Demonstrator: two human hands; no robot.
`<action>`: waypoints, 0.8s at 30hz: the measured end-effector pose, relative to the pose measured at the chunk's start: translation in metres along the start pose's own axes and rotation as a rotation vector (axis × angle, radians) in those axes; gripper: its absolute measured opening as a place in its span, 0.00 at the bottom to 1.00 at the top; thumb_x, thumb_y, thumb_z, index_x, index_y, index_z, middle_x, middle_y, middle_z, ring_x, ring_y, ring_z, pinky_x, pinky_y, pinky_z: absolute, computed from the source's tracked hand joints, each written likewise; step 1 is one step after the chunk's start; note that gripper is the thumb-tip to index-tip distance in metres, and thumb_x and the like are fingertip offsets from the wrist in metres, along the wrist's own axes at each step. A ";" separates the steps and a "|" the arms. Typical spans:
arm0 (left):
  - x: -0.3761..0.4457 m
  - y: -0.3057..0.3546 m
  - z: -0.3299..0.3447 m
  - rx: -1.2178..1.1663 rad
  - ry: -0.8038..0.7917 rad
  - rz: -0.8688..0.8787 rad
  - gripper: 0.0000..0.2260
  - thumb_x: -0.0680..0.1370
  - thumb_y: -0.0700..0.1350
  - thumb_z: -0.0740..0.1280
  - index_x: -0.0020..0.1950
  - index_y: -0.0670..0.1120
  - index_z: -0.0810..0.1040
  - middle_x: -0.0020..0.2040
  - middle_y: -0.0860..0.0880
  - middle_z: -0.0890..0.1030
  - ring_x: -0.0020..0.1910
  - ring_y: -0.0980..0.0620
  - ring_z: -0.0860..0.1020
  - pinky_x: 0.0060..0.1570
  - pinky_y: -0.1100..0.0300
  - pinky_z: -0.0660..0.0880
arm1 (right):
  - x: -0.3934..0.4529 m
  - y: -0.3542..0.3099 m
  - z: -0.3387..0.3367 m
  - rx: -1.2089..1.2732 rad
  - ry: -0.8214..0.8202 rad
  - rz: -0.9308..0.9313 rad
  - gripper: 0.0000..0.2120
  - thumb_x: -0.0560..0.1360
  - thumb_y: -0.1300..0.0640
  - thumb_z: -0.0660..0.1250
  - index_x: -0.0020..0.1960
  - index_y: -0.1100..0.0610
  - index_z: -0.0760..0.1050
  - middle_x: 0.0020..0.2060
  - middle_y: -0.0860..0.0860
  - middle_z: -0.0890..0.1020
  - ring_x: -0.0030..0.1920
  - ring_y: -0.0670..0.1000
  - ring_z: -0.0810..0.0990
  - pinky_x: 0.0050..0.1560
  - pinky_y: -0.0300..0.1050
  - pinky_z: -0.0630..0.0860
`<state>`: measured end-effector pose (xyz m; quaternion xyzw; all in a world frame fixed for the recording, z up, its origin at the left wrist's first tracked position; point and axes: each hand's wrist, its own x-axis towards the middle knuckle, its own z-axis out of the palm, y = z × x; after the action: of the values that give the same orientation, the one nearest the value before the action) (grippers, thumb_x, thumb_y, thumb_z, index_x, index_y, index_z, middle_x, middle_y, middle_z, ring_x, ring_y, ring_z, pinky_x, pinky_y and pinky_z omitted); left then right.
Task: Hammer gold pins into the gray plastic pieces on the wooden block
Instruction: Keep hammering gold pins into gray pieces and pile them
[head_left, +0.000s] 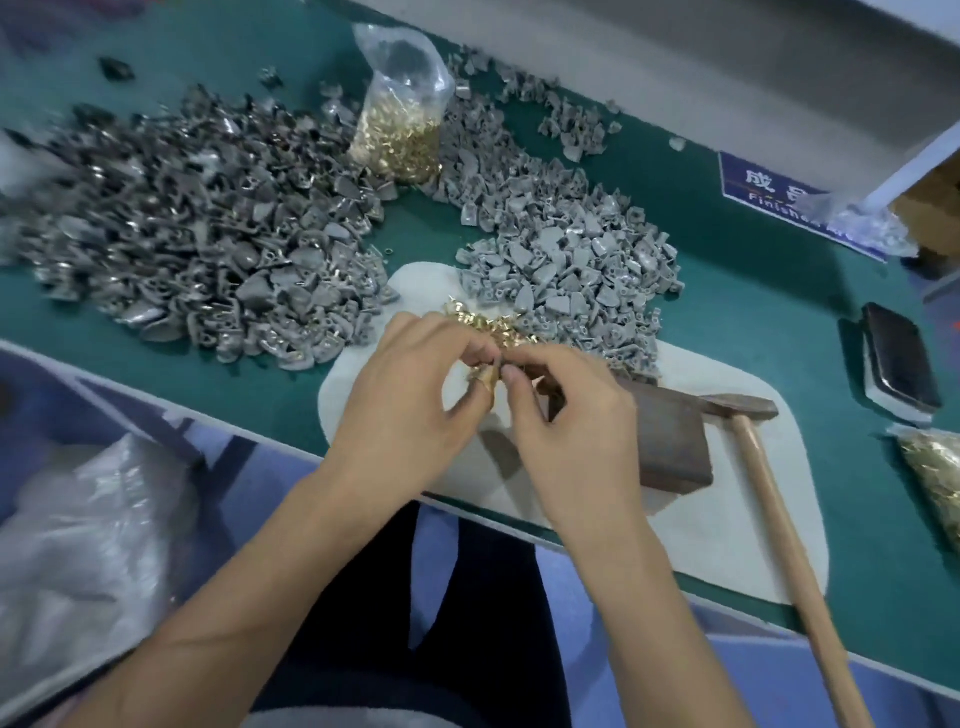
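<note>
1. Fingers of both hands meet over the white mat (727, 525): the left hand (400, 415) has its fingertips curled onto a small gold-coloured part, and the right hand (571, 431) pinches at the same spot with thumb and forefinger. What exactly sits between them is too hidden and blurred to name.
2. At the far left edge, a crumpled clear plastic sheet (78, 545) lies below the worktop (260, 405), partly cut off by the frame.
3. Left of the hands spreads a big heap of darker gray plastic pieces (182, 234); its far side is smeared by blur.
4. Behind that heap stands a clear bag of gold pins (400, 130), leaning among the pieces.
5. Just beyond the fingertips lies a loose cluster of gold pins (498, 325) on the mat, mostly covered by the hands.
6. Right of centre sits a lighter heap of gray pieces (571, 265), spilling onto the mat.
7. Under the right hand lies the wooden block (670, 441), its left end hidden by that hand.
8. A hammer (769, 467) rests just beside the block, head on the mat, handle running off the bottom edge.
9. Further right lie a blue sign (779, 197) with half-covered lettering, a dark flat object (901, 364), and a second bag of gold pins (935, 478) cut by the frame.
</note>
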<state>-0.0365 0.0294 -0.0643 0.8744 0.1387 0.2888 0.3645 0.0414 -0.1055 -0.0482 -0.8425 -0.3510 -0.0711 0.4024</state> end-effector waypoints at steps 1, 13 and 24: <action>-0.002 -0.008 -0.009 0.019 0.021 -0.022 0.07 0.77 0.41 0.71 0.53 0.51 0.81 0.47 0.56 0.77 0.52 0.53 0.71 0.54 0.63 0.68 | 0.004 -0.007 0.011 0.037 -0.013 0.008 0.06 0.77 0.60 0.72 0.52 0.51 0.83 0.46 0.44 0.84 0.51 0.49 0.80 0.54 0.52 0.77; -0.031 -0.086 -0.092 0.216 0.088 -0.158 0.05 0.77 0.41 0.71 0.49 0.49 0.79 0.46 0.54 0.79 0.48 0.52 0.75 0.48 0.55 0.72 | 0.030 -0.061 0.115 -0.152 -0.230 -0.013 0.04 0.79 0.48 0.67 0.51 0.43 0.80 0.46 0.40 0.82 0.50 0.48 0.75 0.44 0.46 0.69; -0.018 -0.060 -0.069 0.193 0.143 -0.063 0.02 0.77 0.40 0.68 0.45 0.45 0.80 0.40 0.52 0.78 0.41 0.47 0.75 0.43 0.51 0.73 | 0.023 -0.058 0.097 -0.104 -0.056 -0.053 0.12 0.81 0.52 0.65 0.63 0.49 0.80 0.51 0.45 0.82 0.52 0.50 0.79 0.51 0.45 0.74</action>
<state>-0.0950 0.1013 -0.0757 0.8777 0.2190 0.3241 0.2767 0.0058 0.0020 -0.0670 -0.8544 -0.3802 -0.0762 0.3459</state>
